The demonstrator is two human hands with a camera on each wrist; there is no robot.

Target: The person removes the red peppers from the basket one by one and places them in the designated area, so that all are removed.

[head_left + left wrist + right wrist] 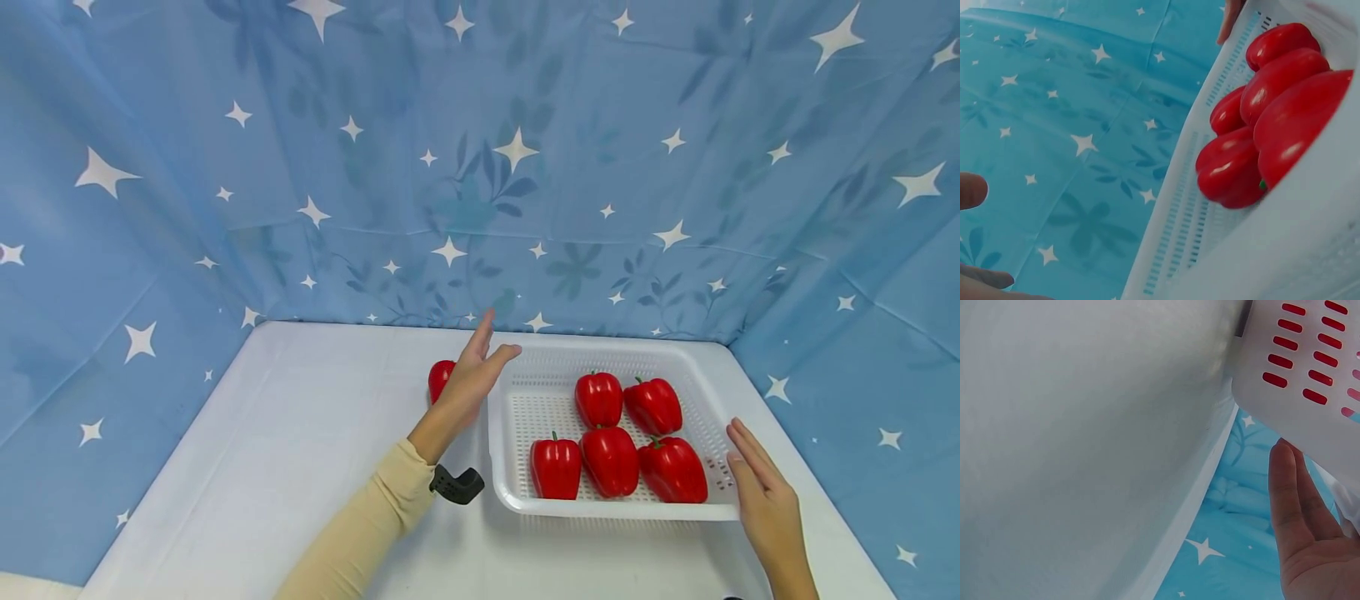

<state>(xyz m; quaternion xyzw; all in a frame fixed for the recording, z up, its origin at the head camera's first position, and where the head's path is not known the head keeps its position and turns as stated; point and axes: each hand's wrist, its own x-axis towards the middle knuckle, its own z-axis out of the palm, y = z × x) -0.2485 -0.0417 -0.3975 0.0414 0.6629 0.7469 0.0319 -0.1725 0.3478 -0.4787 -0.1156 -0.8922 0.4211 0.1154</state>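
A white plastic basket (622, 510) with slotted walls holds several red bell peppers (609, 462). My left hand (467, 379) is beside the basket's left rim, fingers extended and thumb spread apart, holding nothing. Partly hidden behind that hand, one more red bell pepper (439, 381) lies on the table outside the basket. On the other side, my right hand (770, 500) has straight fingers against or very near the basket's right rim. In the right wrist view its fingertips (1283, 456) meet the basket's outer edge; whether they bear any weight I cannot tell.
The basket stands on a white-covered table (337, 400), toward its right side. Blue curtains (480, 167) with white stars hang behind the table and along both sides. A black band (456, 485) is on my left wrist.
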